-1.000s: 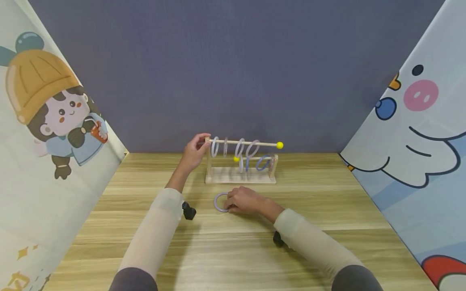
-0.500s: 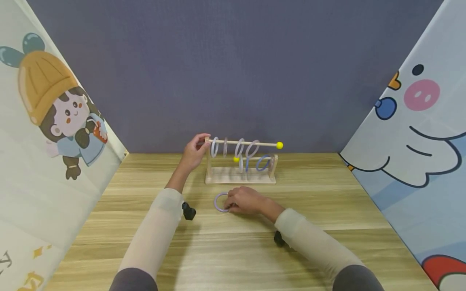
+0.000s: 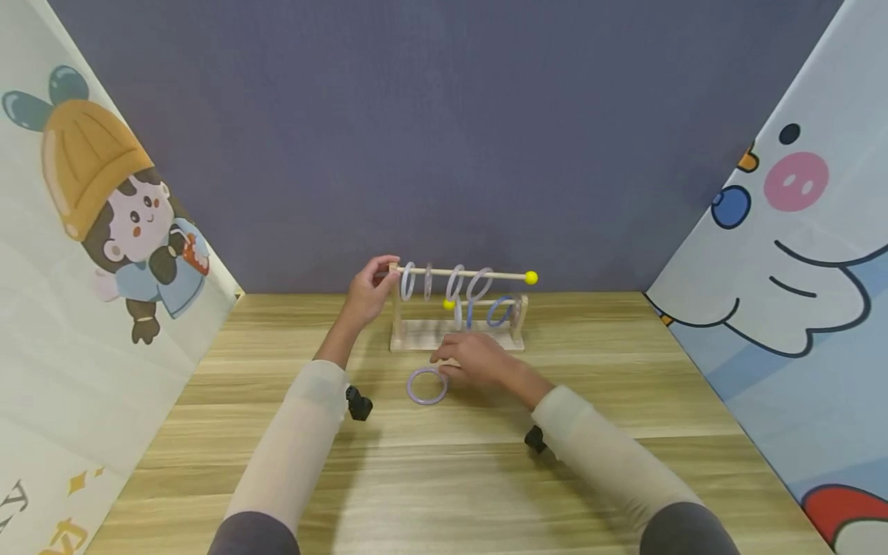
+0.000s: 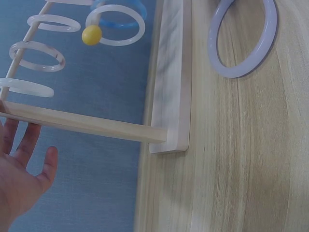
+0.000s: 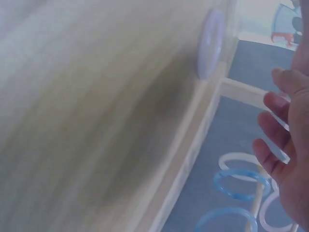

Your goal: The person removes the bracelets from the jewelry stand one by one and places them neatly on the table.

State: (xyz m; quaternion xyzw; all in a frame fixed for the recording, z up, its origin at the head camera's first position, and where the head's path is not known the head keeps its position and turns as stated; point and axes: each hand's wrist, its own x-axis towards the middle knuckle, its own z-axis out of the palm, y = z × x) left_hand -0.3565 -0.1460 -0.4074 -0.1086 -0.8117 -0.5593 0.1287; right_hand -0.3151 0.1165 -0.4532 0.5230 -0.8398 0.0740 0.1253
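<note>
A wooden bangle rack (image 3: pixel 416 337) stands at the back of the table, with pale and blue bangles hanging on its two rods. My left hand (image 3: pixel 368 295) holds the top of its left post between thumb and fingers; in the left wrist view, several fingers (image 4: pixel 29 145) lie against the post (image 4: pixel 91 123). A lilac bangle (image 3: pixel 427 402) lies flat on the table in front of the rack. Just above and right of it is my right hand (image 3: pixel 479 359), fingers loosely bent and nothing in them. The right wrist view shows this hand (image 5: pixel 294 145) apart from the bangle (image 5: pixel 203 67).
Yellow balls cap the upper rod (image 3: pixel 531 277) and the lower rod (image 3: pixel 449 304). A dark wall (image 3: pixel 444 154) rises behind the table (image 3: pixel 444 478). Printed panels stand at left (image 3: pixel 125 231) and right (image 3: pixel 798 270). A black wrist camera (image 3: pixel 358 403) sits by the left sleeve.
My right hand has let go of the lilac bangle and lifted up and slightly right, toward the rack. The bangle stays on the table. My left hand keeps its place on the post.
</note>
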